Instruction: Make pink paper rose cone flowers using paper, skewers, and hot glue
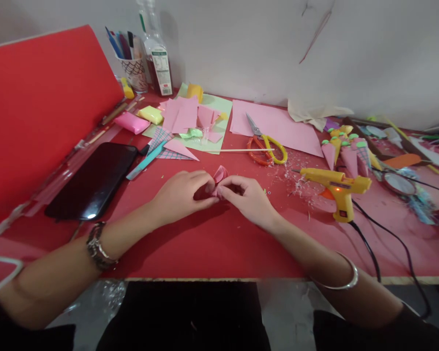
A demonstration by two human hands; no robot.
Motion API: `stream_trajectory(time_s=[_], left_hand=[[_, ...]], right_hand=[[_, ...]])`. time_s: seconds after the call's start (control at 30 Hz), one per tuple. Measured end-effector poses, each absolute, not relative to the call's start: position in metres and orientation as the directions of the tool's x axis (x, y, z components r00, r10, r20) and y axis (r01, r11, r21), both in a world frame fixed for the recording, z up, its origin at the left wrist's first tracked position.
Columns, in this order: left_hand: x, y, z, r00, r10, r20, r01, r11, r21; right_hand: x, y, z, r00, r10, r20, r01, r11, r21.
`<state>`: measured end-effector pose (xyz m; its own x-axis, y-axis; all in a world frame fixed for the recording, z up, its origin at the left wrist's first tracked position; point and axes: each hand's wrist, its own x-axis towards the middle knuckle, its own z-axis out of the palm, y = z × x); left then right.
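Between my two hands is a small pink paper cone (220,173), its round rim tipped up and away from me. The fingers of my left hand (186,192) pinch it from the left. My right hand (249,199) pinches its lower part from the right, and the fingertips cover most of that end. Just beyond the hands lie scissors (268,146) with one red and one yellow handle, and a thin white stick (237,150). A yellow glue gun (336,187) with a lit orange light rests to the right of my right hand.
A black phone (93,180) and a light blue cutter (146,161) lie left. Behind are pink sheets (278,126), a green sheet (219,107), a bottle (160,68) and a pen cup (134,73). Several finished paper cones (349,156) cluster right; the glue gun's cord (366,248) crosses the table edge.
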<state>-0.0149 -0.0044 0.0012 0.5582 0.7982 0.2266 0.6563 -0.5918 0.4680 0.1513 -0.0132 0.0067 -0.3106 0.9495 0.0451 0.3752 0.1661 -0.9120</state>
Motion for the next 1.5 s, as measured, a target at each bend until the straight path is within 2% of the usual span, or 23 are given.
stream_trajectory(time_s=[0.17, 0.37, 0.47, 0.6, 0.7, 0.83, 0.97, 1.33, 1.5], left_hand=[[-0.015, -0.006, 0.003, 0.545, 0.791, 0.276, 0.613, -0.602, 0.512], [-0.018, -0.005, 0.007, 0.533, 0.786, 0.313, 0.587, -0.61, 0.532], [-0.019, -0.005, 0.007, 0.512, 0.809, 0.287, 0.544, -0.565, 0.62], [-0.018, -0.005, 0.007, 0.476, 0.841, 0.258, 0.399, -0.468, 0.789], [-0.018, -0.004, 0.007, 0.415, 0.865, 0.282, 0.33, -0.432, 0.839], [-0.019, -0.002, 0.006, 0.33, 0.88, 0.343, 0.317, -0.445, 0.838], [-0.02, -0.001, 0.006, 0.277, 0.886, 0.372, 0.388, -0.457, 0.8], [-0.021, -0.001, 0.009, 0.287, 0.882, 0.374, 0.4, -0.465, 0.789], [-0.023, -0.002, 0.009, 0.262, 0.895, 0.361, 0.349, -0.436, 0.83]], right_hand=[[0.15, -0.014, 0.009, -0.319, 0.945, -0.075, 0.153, -0.026, -0.988], [0.153, -0.012, 0.008, -0.326, 0.941, -0.087, -0.008, -0.095, -0.995], [0.155, -0.011, 0.006, -0.329, 0.942, -0.058, -0.097, -0.095, -0.991], [0.158, -0.009, 0.007, -0.305, 0.951, -0.05, -0.16, -0.103, -0.982], [0.159, -0.009, 0.009, -0.324, 0.945, -0.037, -0.221, -0.113, -0.969], [0.159, -0.009, 0.009, -0.35, 0.936, -0.034, -0.219, -0.117, -0.969], [0.16, -0.009, 0.009, -0.367, 0.929, -0.036, -0.175, -0.106, -0.979], [0.16, -0.01, 0.011, -0.38, 0.925, -0.001, -0.256, -0.106, -0.961], [0.16, -0.009, 0.011, -0.362, 0.932, -0.014, -0.245, -0.11, -0.963]])
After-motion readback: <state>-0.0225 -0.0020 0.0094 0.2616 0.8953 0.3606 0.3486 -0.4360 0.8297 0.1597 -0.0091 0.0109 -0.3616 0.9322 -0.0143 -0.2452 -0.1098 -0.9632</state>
